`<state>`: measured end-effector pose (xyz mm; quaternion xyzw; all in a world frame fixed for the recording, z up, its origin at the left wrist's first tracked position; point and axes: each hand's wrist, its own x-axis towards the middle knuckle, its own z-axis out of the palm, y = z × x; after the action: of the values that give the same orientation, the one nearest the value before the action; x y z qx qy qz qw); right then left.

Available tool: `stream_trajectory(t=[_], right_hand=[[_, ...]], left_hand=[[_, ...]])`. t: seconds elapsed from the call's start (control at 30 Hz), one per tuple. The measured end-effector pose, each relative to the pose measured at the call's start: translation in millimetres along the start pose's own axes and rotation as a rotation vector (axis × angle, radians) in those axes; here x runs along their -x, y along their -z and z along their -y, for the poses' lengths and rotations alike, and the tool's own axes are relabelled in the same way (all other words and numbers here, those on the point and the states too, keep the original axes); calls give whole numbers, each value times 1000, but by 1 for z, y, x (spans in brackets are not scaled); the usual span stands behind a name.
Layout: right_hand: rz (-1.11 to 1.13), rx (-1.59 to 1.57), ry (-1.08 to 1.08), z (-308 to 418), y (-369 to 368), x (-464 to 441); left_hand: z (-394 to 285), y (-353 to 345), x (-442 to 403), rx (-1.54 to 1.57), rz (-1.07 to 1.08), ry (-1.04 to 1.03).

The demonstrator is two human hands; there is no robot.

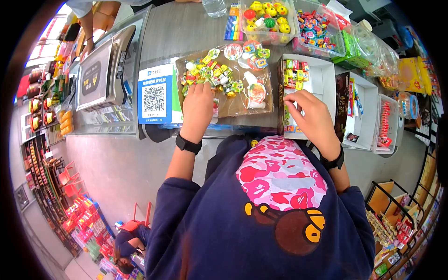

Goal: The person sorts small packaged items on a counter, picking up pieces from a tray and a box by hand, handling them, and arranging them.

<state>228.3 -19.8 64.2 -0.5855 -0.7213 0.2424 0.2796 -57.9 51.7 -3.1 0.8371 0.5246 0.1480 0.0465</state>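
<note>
My left hand [199,105] rests at the near left side of a pile of small wrapped candies [217,74], its fingers curled down among them and the tips hidden. The pile lies on a brown tray-like sheet [228,109], with a clear packet with a strawberry print [256,92] to its right. Over the left side of a white cardboard box [322,74], my right hand [311,114] has thumb and fingers bent together; whatever they pinch is hidden. Yellow, green and red wrapped candies [296,74] stand in rows at the box's far left, and more show below the fingers.
A QR code sign [154,98] stands left of the pile. Behind are tubs of ball-shaped toys [267,21] and wrapped sweets [317,30]. A second white box [361,123] and a tub of red items [384,121] lie right. Another person [128,247] is at lower left.
</note>
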Motion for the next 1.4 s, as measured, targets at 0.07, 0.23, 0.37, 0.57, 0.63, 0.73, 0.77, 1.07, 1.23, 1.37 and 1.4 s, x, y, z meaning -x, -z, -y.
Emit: stream_trajectory(t=[0.07, 0.23, 0.37, 0.57, 0.63, 0.73, 0.77, 1.07, 1.23, 1.37, 1.4], right_hand=[[-10, 1, 17, 1, 0, 0], [-4, 11, 19, 0, 1, 0], [-14, 5, 21, -2, 2, 1], [-30, -50, -7, 0, 4, 1], [-43, -116, -43, 9, 6, -2], [-49, -331, -76, 22, 2, -10], [-46, -485, -76, 24, 0, -13], [-108, -668, -189, 11, -10, -18], [-323, -175, 27, 20, -4, -10], [-319, 161, 391, 18, -6, -6], [-300, 199, 424, 16, -7, -5]], left_hand=[[4, -7, 0, -119, -24, -47], [5, -4, -2, -179, 20, -95], [-3, 4, -4, -125, -102, -94], [-16, 27, -7, 478, -111, 281], [-26, 32, -8, 907, -43, 447], [-57, 47, -13, 1558, 293, 486], [-66, 46, -15, 1565, 293, 482], [-95, 34, -26, 1668, 491, 354], [-100, 34, -24, 1733, 482, 431], [-104, 29, -24, 1797, 480, 484], [-104, 27, -24, 1814, 489, 513]])
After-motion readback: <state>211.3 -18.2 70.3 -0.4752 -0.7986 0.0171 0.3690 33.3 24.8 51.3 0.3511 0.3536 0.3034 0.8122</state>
